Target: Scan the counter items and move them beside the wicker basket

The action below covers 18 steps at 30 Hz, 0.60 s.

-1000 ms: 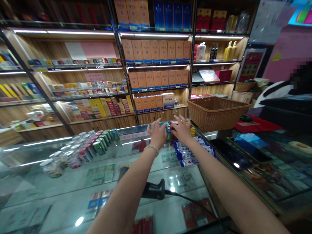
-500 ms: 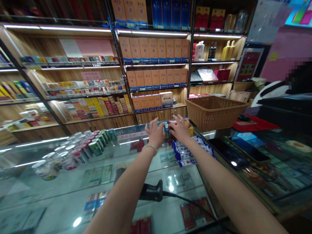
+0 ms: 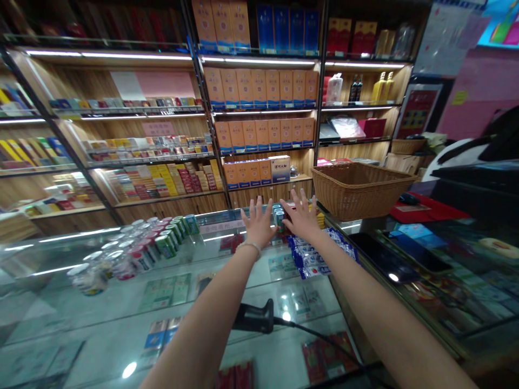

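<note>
Both arms reach forward over a glass display counter (image 3: 182,329). My left hand (image 3: 259,227) has its fingers spread and holds nothing; a beaded bracelet circles its wrist. My right hand (image 3: 302,219) is likewise spread, palm down. Between the two hands stand small blue-and-white containers (image 3: 278,217), nearest the right fingers and thumb. Yellow packs (image 3: 320,218) show behind the right hand, partly hidden. Below the right hand lie blue-and-white wrapped packets (image 3: 310,258) in a row, partly covered by the forearm.
Several rows of small jars and canisters (image 3: 140,251) stand at left on the counter. A black handheld scanner (image 3: 255,317) with a cord lies between the forearms. At right are a wicker basket (image 3: 360,189) and a dark phone (image 3: 383,256). Shelves of boxed goods (image 3: 259,89) line the back wall.
My fingers have spread wider, and my left hand has drawn slightly away from the small containers, which show more plainly. The view has tilted up slightly.
</note>
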Available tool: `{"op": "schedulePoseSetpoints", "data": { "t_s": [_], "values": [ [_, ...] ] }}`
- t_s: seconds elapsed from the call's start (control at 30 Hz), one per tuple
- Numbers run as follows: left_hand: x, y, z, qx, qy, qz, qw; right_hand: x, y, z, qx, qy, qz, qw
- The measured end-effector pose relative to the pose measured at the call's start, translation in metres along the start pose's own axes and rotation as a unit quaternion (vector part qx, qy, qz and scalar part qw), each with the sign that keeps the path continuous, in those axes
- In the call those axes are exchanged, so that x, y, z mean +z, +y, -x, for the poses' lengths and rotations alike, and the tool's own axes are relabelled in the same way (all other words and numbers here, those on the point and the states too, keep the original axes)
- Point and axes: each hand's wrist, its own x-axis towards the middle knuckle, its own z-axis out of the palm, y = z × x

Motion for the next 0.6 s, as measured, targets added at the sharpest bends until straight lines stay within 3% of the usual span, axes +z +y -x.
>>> {"op": "schedulePoseSetpoints", "data": {
  "t_s": [0.3, 0.6],
  "values": [
    [-0.011, -0.005, 0.003, -0.011, -0.005, -0.011, 1.0, 0.001, -0.003, 0.0, 0.004, 0.011, -0.008, 1.0],
    [-0.065, -0.029, 0.011, 0.009, 0.052, -0.024, 0.998, -0.017, -0.032, -0.004, -0.005, 0.038, -0.019, 0.999]
  ]
}}
